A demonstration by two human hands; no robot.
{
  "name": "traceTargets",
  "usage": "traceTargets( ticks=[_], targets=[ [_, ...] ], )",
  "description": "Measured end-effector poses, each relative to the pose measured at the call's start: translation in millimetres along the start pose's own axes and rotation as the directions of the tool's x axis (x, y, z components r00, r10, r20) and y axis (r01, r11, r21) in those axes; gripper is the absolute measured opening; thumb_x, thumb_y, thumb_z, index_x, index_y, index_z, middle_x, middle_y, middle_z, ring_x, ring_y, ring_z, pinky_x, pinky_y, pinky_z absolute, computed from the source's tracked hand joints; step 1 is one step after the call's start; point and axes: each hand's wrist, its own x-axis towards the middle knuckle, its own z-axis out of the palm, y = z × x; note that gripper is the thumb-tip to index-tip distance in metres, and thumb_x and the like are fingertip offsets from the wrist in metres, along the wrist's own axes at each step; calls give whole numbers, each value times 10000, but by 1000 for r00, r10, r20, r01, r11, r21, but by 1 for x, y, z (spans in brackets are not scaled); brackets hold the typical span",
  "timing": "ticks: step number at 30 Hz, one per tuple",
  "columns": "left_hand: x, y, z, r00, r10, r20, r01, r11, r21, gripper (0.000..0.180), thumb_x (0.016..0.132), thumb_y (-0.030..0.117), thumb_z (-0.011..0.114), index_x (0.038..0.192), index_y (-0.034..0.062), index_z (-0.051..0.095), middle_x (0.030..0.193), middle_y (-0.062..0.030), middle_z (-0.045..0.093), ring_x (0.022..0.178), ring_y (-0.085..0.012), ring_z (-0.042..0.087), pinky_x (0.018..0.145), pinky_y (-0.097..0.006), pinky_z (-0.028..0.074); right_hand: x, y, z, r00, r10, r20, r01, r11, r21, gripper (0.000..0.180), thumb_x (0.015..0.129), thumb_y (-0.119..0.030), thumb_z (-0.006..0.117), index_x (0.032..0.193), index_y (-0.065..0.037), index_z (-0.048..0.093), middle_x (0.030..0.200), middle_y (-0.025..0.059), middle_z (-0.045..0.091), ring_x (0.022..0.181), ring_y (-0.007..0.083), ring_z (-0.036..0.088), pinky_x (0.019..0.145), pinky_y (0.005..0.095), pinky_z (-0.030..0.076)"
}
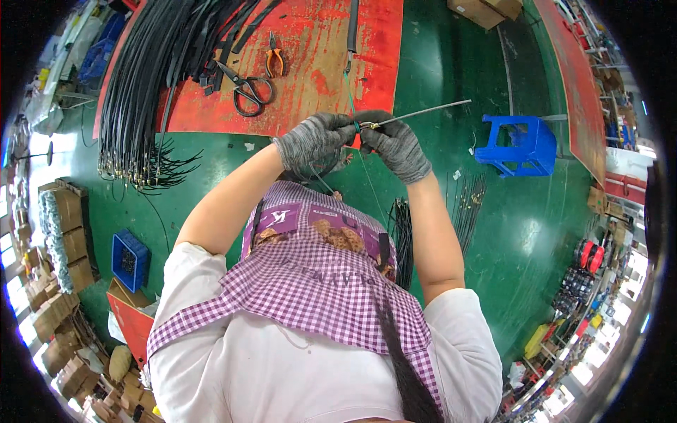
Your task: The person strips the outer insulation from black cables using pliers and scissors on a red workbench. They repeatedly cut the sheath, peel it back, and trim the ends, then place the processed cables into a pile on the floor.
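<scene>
Both of my hands wear grey knit gloves and meet just off the front edge of the red table. My left hand (317, 139) is closed, its fingertips pinched where a thin green cord (350, 92) runs in; the exact grip is partly hidden. My right hand (399, 149) is closed around the near end of a thin grey rod (430, 111), which points out to the right. A small brass-coloured fitting (372, 125) shows at the rod's inner end, between the hands. The cord leads up to a black sleeved cable (352, 32) on the table.
On the worn red table (317, 77) lie black-handled scissors (247, 90), orange-handled pliers (274, 56) and a large bundle of black cables (137, 92) hanging over its edge. A blue stool (518, 146) stands at right. A blue crate (130, 259) sits on the green floor at left.
</scene>
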Motion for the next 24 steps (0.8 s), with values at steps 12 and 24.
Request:
traceTargets(
  ticks=[12,24],
  targets=[
    [-21,-5,32,979,199,-35,-197,978,69,263,786,188,490,975,6,513,786,-19,548,737,-72,469,662,-238,409,-37,-12,11,981,-191,28,188,979,79,230,736,-165,570,925,-45,514,706,8,534,612,84,494,548,224,411],
    [-33,-23,68,983,180,20,-173,966,-190,273,796,184,484,1033,49,497,792,24,531,693,-57,486,584,-196,420,-73,15,14,971,-235,-48,237,971,38,203,741,-156,568,912,-55,526,770,-5,540,707,81,489,634,221,409]
  ],
)
